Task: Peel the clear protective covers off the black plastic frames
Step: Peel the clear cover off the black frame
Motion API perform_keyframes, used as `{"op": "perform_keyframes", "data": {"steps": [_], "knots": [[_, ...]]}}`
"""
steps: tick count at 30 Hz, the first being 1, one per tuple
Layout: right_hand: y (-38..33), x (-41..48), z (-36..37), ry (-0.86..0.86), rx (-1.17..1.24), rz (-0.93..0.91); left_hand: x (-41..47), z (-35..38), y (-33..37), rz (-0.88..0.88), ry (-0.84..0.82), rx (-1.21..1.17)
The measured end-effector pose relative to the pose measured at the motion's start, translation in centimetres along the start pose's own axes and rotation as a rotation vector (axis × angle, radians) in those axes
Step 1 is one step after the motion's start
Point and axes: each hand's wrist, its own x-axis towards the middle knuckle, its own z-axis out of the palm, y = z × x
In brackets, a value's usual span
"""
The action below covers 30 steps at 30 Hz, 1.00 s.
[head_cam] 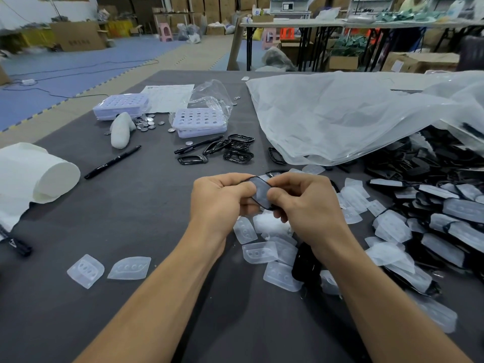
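Observation:
Both hands hold one black plastic frame (259, 193) with a clear cover still in it, just above the grey table. My left hand (219, 203) grips its left edge, thumb on top. My right hand (303, 205) pinches its right edge, thumb pressed on the cover. Several loose clear covers (259, 252) lie below and around my hands, two more (129, 268) at the lower left. A small group of bare black frames (237, 150) lies beyond my hands. A big heap of covered frames (440, 205) fills the right side.
A large clear plastic bag (353, 113) lies over the heap at the back right. Two black pens (112, 162), lilac hole trays (199, 121), coin cells (146, 123), a white fabric piece (120, 132) and a white foam roll (39, 174) sit on the left.

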Motion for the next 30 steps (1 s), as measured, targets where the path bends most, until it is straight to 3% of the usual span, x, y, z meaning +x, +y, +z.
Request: {"op": "perform_keyframes", "data": {"steps": [9, 22, 28, 30], "knots": [[-0.29, 0.05, -0.36, -0.02, -0.154, -0.161, 0.32, -0.7, -0.14, 0.1, -0.054, 0.23], [0.13, 0.23, -0.64, -0.005, 0.237, 0.083, 0.7, -0.53, -0.69, 0.147, -0.029, 0.154], [0.37, 0.31, -0.61, 0.004, 0.193, 0.037, 0.37, -0.76, -0.7, 0.175, -0.126, 0.34], [0.38, 0.36, -0.57, -0.005, 0.179, 0.028, 0.3, -0.69, -0.58, 0.139, -0.144, 0.304]]}}
